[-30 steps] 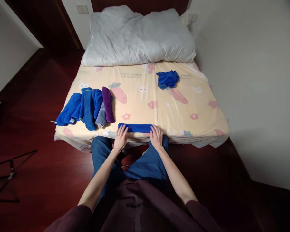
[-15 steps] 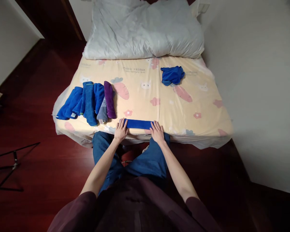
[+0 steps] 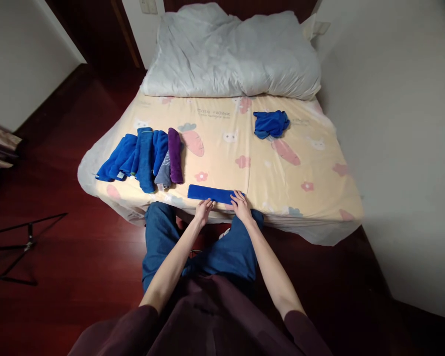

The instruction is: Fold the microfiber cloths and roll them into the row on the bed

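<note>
A blue cloth folded into a narrow strip (image 3: 209, 193) lies along the near edge of the bed (image 3: 319, 168). My left hand (image 3: 203, 208) rests flat near the strip's middle, fingers spread on its near edge. At the strip's right end sits my right hand (image 3: 240, 204), fingertips pressing on the cloth. Neither hand grips it. To the left lies a row of folded cloths (image 3: 143, 158), several blue, one grey, one purple. A crumpled blue cloth (image 3: 270, 123) sits far right on the bed.
A large white pillow or duvet (image 3: 230, 57) covers the head of the bed. A white wall runs along the right side. Dark red wooden floor surrounds the bed, with a black stand (image 3: 18, 244) on the left.
My left hand slid from the strip's left end toward its middle. The right hand stayed at the right end. The camera shifted a little.
</note>
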The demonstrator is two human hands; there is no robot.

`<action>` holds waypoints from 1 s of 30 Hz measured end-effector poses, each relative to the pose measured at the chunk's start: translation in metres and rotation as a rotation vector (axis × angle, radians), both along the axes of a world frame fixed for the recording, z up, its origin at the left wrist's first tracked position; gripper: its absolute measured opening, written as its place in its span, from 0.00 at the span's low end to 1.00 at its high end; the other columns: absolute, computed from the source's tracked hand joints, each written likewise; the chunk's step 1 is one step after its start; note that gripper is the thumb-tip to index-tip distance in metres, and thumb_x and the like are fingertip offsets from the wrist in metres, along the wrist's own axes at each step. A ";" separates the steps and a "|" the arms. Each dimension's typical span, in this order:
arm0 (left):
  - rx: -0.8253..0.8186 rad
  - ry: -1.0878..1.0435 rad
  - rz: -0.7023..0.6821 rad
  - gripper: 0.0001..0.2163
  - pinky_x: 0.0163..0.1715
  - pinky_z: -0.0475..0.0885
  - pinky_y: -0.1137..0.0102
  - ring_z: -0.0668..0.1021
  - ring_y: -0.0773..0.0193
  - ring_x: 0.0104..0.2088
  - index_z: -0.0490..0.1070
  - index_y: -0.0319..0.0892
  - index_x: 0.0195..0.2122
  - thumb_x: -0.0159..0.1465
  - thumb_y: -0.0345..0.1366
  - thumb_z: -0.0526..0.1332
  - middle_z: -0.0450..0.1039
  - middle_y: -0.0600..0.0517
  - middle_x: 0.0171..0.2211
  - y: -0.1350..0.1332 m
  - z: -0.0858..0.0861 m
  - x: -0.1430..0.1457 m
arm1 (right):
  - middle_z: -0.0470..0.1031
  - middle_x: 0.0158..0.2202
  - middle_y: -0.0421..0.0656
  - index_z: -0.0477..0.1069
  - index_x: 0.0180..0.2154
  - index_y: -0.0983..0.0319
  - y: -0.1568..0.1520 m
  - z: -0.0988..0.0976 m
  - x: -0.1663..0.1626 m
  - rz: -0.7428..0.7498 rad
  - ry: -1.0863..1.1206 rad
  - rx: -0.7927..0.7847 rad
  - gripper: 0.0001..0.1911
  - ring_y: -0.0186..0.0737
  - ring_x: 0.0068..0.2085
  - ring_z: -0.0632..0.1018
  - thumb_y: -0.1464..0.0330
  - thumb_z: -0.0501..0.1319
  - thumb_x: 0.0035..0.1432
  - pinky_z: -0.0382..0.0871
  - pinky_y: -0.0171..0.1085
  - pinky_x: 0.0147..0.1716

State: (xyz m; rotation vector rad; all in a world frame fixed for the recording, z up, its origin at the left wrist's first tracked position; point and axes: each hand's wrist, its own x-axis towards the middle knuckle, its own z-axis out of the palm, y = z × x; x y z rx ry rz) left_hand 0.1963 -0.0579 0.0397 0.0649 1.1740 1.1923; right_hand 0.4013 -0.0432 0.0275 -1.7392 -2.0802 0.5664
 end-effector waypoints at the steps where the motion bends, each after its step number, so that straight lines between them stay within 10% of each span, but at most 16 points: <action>1: -0.015 0.001 0.023 0.08 0.50 0.76 0.66 0.80 0.68 0.32 0.67 0.41 0.34 0.63 0.31 0.67 0.73 0.52 0.28 0.009 0.001 0.003 | 0.63 0.68 0.48 0.74 0.58 0.62 0.000 -0.002 0.000 0.000 0.004 0.000 0.21 0.48 0.71 0.59 0.70 0.52 0.69 0.50 0.55 0.70; 14: 0.079 -0.021 0.181 0.13 0.44 0.77 0.68 0.80 0.63 0.40 0.74 0.41 0.43 0.59 0.37 0.71 0.79 0.48 0.41 0.048 0.031 0.005 | 0.65 0.67 0.50 0.73 0.55 0.62 0.006 0.010 -0.002 -0.007 0.010 0.032 0.22 0.51 0.69 0.63 0.74 0.57 0.59 0.51 0.59 0.69; 21: 0.427 -0.027 -0.030 0.18 0.53 0.72 0.64 0.79 0.59 0.47 0.77 0.38 0.45 0.54 0.34 0.74 0.78 0.46 0.46 0.055 0.084 -0.005 | 0.62 0.68 0.54 0.54 0.69 0.61 0.027 0.055 -0.028 0.125 0.280 -0.105 0.48 0.54 0.68 0.65 0.72 0.66 0.47 0.62 0.53 0.65; 30: 0.811 0.335 -0.397 0.17 0.47 0.76 0.60 0.81 0.52 0.45 0.77 0.36 0.45 0.56 0.36 0.72 0.81 0.41 0.43 0.065 0.171 -0.056 | 0.81 0.40 0.47 0.73 0.45 0.63 0.040 0.083 -0.099 -0.037 0.540 -0.184 0.32 0.49 0.41 0.80 0.58 0.76 0.39 0.77 0.43 0.39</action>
